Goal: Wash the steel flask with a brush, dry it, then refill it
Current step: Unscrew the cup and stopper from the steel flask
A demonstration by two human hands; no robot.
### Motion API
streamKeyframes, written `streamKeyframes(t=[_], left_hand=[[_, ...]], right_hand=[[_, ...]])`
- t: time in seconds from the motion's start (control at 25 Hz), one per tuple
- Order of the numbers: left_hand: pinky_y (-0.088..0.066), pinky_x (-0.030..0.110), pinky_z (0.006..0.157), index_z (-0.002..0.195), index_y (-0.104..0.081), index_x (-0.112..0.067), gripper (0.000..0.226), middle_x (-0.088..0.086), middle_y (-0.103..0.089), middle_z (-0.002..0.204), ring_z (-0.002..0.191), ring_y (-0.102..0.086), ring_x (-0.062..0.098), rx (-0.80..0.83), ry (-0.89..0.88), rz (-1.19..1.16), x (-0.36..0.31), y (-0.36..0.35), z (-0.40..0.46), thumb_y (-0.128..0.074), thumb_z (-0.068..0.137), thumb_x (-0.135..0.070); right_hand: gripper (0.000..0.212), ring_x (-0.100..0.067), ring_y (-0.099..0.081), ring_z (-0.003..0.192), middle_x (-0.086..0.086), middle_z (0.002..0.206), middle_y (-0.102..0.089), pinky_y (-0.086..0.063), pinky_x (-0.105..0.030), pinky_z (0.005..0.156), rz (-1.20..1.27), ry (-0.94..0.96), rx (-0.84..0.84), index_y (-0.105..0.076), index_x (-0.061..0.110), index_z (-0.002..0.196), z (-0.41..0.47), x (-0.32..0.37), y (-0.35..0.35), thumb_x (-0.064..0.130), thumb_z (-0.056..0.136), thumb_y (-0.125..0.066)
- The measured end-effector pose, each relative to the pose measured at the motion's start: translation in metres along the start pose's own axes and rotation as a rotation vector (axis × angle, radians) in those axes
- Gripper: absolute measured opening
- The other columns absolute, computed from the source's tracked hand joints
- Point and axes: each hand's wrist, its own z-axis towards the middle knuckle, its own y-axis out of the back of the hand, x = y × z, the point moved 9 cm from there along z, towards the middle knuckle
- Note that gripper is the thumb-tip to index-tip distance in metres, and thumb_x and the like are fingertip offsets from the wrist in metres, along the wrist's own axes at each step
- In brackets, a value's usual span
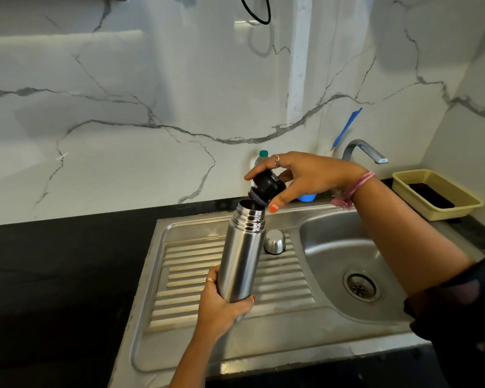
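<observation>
A: Steel flask [240, 259] position? Report items left to right.

B: Far left is the black desk [53, 275], bare surface, with the marble wall behind it. Next comes the ribbed draining board [185, 264] of the steel sink. The flask is held above this board, upright with a slight tilt, its threaded mouth open at the top.

A: Hand states?

B: The left hand [221, 306] is wrapped round the flask's base, fingers curled behind it and mostly hidden; the bottom edge of the flask cannot be seen. The right hand [300, 177] is clasped on the black stopper [266, 187], held tilted just above the flask mouth and apart from it. The thumb and fingers cover part of the stopper, so its top is not readable.

A: Items beside the flask?

B: A steel cap [275, 241] stands upside down on the board, just to the right of the flask body and partly hidden by it. Behind the right hand is a bottle with a teal cap [263, 154], mostly covered. A blue object [307, 196] under the wrist cannot be identified.

A: Further right?

B: The sink basin [328, 247] with its drain [360, 287], partly crossed by the right forearm. Above it is the tap [364, 151]; a blue handle [347, 127] leans on the wall, lower end hidden. A yellow tray [443, 211] sits in the corner, its contents dark and indistinct.
</observation>
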Motion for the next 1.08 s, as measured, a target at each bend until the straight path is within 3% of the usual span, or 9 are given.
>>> streamKeyframes(t=[0.12,0.28,0.4,0.64,1.08], left_hand=[[-0.045,0.015,0.069,0.12,-0.034,-0.034,0.082,-0.013,-0.053,0.104,0.093,-0.056,0.007,-0.074,0.029,-0.052,0.008,0.006,-0.002,-0.089,0.063,-0.01],[-0.05,0.028,0.079,0.122,-0.036,-0.031,0.081,-0.011,-0.055,0.103,0.092,-0.057,0.008,-0.175,0.069,-0.122,0.022,0.018,-0.003,-0.089,0.064,-0.009],[-0.051,0.025,0.072,0.122,-0.038,-0.029,0.079,-0.009,-0.057,0.103,0.092,-0.059,0.01,-0.222,0.082,-0.181,0.03,0.026,-0.004,-0.087,0.066,-0.005],[-0.053,0.03,0.072,0.124,-0.039,-0.028,0.077,-0.005,-0.058,0.103,0.091,-0.061,0.013,-0.25,0.109,-0.223,0.042,0.034,-0.004,-0.086,0.067,-0.005],[-0.052,0.026,0.071,0.123,-0.038,-0.027,0.075,-0.006,-0.058,0.103,0.091,-0.06,0.012,-0.217,0.081,-0.221,0.041,0.038,-0.007,-0.086,0.068,-0.006]], right_hand=[[0.07,-0.021,-0.068,0.101,0.001,0.132,-0.052,-0.054,-0.034,0.093,0.319,-0.067,-0.245,-0.055,0.028,0.128,-0.012,-0.037,0.003,0.023,0.064,-0.084],[0.068,-0.013,-0.064,0.102,0.006,0.114,-0.061,-0.05,-0.028,0.094,0.252,-0.31,-0.405,-0.055,0.021,0.122,-0.027,-0.107,-0.023,0.029,0.062,-0.087],[0.066,-0.012,-0.061,0.1,0.006,0.107,-0.064,-0.047,-0.018,0.084,0.031,-0.399,-0.392,-0.058,0.021,0.12,-0.032,-0.148,-0.062,0.03,0.063,-0.088],[0.069,-0.018,-0.058,0.11,-0.001,0.118,-0.064,-0.044,-0.028,0.098,-0.133,-0.514,-0.279,-0.057,0.02,0.125,-0.037,-0.209,-0.144,0.026,0.063,-0.088],[0.079,-0.021,-0.05,0.123,-0.004,0.133,-0.054,-0.036,-0.026,0.103,0.003,-0.524,-0.291,-0.047,0.016,0.135,-0.052,-0.22,-0.166,0.018,0.067,-0.086]])
